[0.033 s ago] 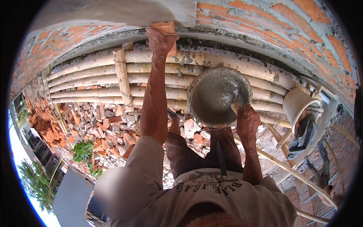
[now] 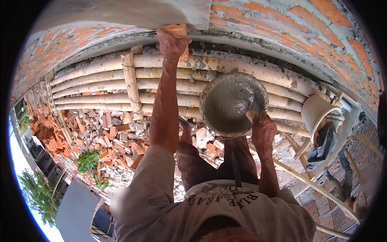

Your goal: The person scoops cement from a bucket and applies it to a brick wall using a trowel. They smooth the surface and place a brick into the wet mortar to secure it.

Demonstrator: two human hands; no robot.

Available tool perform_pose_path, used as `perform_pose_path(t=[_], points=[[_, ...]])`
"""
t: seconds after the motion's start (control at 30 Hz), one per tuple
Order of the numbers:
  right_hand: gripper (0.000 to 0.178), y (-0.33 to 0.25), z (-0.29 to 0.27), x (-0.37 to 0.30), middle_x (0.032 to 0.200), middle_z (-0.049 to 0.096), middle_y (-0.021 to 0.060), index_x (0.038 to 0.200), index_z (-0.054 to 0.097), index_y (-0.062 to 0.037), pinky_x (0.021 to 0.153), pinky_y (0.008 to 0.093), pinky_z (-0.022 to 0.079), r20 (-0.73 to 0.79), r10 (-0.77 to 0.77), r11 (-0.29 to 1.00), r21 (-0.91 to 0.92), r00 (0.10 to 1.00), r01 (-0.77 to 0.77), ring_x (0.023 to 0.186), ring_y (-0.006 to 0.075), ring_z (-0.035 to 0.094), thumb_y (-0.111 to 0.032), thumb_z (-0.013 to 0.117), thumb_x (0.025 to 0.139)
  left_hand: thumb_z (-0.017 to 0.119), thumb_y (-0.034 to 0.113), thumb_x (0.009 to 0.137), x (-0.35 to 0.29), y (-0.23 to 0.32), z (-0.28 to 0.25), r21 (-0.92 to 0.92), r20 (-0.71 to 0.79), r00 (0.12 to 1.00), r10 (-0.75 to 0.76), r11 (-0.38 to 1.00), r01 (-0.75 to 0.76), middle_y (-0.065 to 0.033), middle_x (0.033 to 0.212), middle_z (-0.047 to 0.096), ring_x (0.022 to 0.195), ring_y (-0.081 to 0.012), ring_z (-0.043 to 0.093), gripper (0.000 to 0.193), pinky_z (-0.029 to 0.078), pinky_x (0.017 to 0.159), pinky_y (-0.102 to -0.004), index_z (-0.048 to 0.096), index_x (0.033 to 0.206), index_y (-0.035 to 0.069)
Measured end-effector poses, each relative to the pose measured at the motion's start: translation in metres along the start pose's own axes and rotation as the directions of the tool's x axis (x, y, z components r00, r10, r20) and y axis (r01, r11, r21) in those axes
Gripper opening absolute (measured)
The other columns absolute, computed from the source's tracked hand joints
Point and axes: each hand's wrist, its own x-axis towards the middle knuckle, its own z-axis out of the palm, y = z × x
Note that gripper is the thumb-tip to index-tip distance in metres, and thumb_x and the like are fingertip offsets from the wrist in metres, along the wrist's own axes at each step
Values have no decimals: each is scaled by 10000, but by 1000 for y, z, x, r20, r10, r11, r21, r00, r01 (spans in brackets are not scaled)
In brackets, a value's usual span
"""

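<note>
At the wall, my left hand point(image 2: 173, 43) is closed around an orange brick point(image 2: 179, 30). The brick sits against the lower edge of the smooth grey plastered band. My right hand point(image 2: 264, 130) grips a trowel by its pale wooden handle point(image 2: 250, 116), over the near right rim of a round bucket point(image 2: 204, 107). Wet grey mortar point(image 2: 225, 99) fills much of the bucket. The trowel's blade seems to be down in the mortar, and its outline is hard to make out.
The bucket rests on a platform of bamboo poles point(image 2: 92, 99), splashed with mortar. Below lies broken brick rubble point(image 2: 115, 131). A pale bucket point(image 2: 318, 113) with a dark cloth stands at the right. Brick wall point(image 2: 282, 22) curves across the top. Part of another person point(image 2: 363, 193) shows lower right.
</note>
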Motion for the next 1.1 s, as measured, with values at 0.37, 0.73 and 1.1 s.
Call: perform_pose_path(t=[0.37, 0.73, 1.1], points=[[257, 2, -2, 6, 733, 629, 182, 821, 571, -35, 630, 438, 489, 135, 55, 989, 132, 989, -72, 704, 364, 623, -288, 582, 871, 839, 523, 484, 12, 19, -16, 38, 183, 959, -216, 976, 213, -300, 1326, 319, 1266, -409, 304, 1275, 308, 1044, -425, 169, 1349, -131], [228, 22, -63, -23, 746, 592, 238, 956, 561, 32, 688, 472, 461, 306, -156, 983, 139, 939, 119, 747, 413, 592, -129, 614, 803, 860, 299, 582, 1, 1, -20, -346, 15, 997, -77, 935, 78, -148, 1090, 563, 912, -284, 573, 843, 477, 812, -380, 435, 1234, -23], [346, 0, -107, 40, 814, 588, 234, 1081, 458, -17, 608, 460, 468, 195, -224, 947, 274, 955, 166, 730, 391, 602, -74, 602, 771, 902, 322, 513, -10, 8, -29, -437, 139, 984, -112, 885, 162, -148, 1017, 570, 906, -210, 544, 768, 471, 779, -348, 446, 1015, -38]])
